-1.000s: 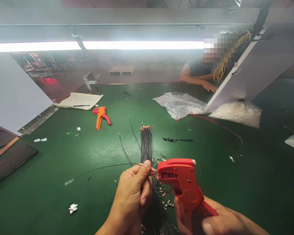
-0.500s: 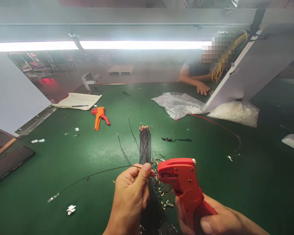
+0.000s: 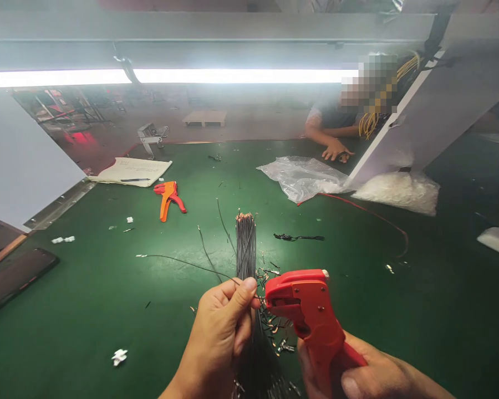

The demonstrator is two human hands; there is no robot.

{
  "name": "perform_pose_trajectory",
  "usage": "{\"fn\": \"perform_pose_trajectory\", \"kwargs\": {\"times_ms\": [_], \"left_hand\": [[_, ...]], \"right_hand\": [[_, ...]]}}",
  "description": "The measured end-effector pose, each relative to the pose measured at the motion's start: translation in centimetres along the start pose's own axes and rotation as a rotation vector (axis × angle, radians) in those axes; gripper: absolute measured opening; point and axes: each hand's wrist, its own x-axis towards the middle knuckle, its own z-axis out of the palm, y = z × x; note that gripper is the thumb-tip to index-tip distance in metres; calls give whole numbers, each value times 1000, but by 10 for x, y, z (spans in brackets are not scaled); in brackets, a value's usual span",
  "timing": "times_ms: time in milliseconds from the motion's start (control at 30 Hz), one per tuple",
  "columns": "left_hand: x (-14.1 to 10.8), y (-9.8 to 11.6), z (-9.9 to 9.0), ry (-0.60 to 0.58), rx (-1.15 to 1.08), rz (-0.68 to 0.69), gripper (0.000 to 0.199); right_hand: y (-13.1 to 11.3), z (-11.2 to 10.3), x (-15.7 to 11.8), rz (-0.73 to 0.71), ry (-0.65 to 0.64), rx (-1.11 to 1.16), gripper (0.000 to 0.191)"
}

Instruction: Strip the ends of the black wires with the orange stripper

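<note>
Between thumb and fingertips my left hand (image 3: 228,321) pinches a thin black wire (image 3: 183,260). One part of it trails off to the left; its short end points at the jaws of a red wire stripper (image 3: 303,310). Whether the jaws touch that end I cannot tell. My right hand (image 3: 370,360) is wrapped round the stripper's handles at the lower right. Under and behind my left hand lies a thick bundle of black wires (image 3: 246,244), with bare copper ends at the far side. Scraps of insulation and wire (image 3: 274,327) are scattered beside it.
Another orange and red wire stripper (image 3: 169,198) lies at the left, near a paper with a pen (image 3: 133,172). Clear plastic bags (image 3: 303,177) are at the right. A dark phone-like object (image 3: 20,280) rests at the left edge. Across the table is another person's hand (image 3: 335,151).
The wire's trailing part has swung up and away, its far end now further right. My hands and the red stripper have barely moved. The other person's hand has shifted left.
</note>
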Motion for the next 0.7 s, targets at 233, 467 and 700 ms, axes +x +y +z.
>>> {"fn": "perform_pose_trajectory", "kwargs": {"times_ms": [233,467,700], "left_hand": [[0,2,0,-14,36,22,51],[2,-2,-1,-24,58,36,52],[0,1,2,-1,80,32,54]], "right_hand": [[9,-10,-4,-16,-15,27,33],[7,-11,-5,-23,-10,-22,26],[-3,0,-10,43,99,-185,38]]}}
